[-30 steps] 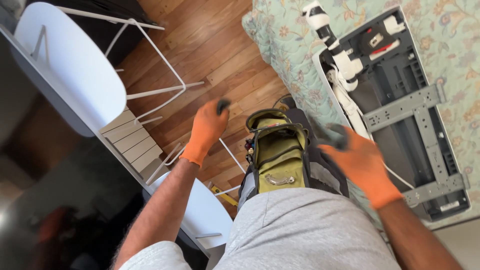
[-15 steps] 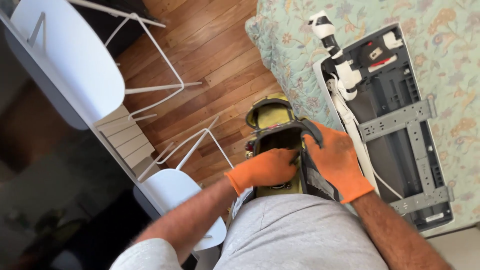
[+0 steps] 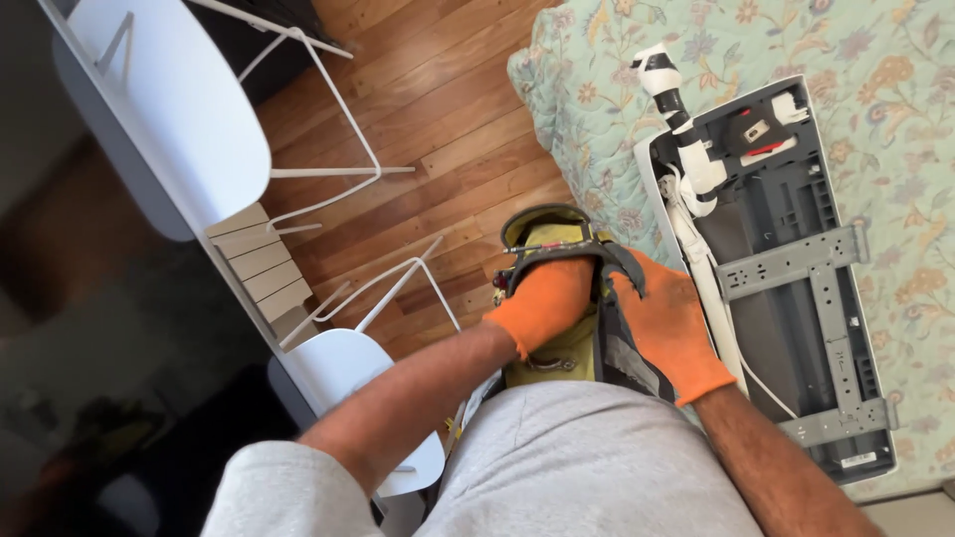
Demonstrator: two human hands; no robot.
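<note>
Far out to the left of both hands stand two white chairs [image 3: 164, 119], one large and high in view, one smaller [image 3: 348, 383] just beside the left forearm, and between them a single slatted white panel [image 3: 261, 267] against the wall edge; one stretch of wooden floor [image 3: 438, 129] runs behind them. The left hand [image 3: 545, 301], in an orange glove, is pushed down into the open mouth of one olive-green tool bag [image 3: 559, 343] that sits right in front of the person's grey-clad lap; its fingers curl inward and disappear inside the bag, so what they hold, if anything, cannot be told. Just to its right, touching the same bag, the right hand [image 3: 668, 328], also in an orange glove, lies fairly flat and half-closed over the bag's dark right wall, gripping the edge and a black strap [image 3: 622, 270] there, pulling that side outward. Two gloves in all, one bag. To the right of the right hand, close by but apart, one long white air-conditioner unit [image 3: 796, 268] lies back-up on a floral bedspread [image 3: 875, 70], showing two grey metal brackets across it and one white wrapped hose [image 3: 681, 124] at its upper left end.
</note>
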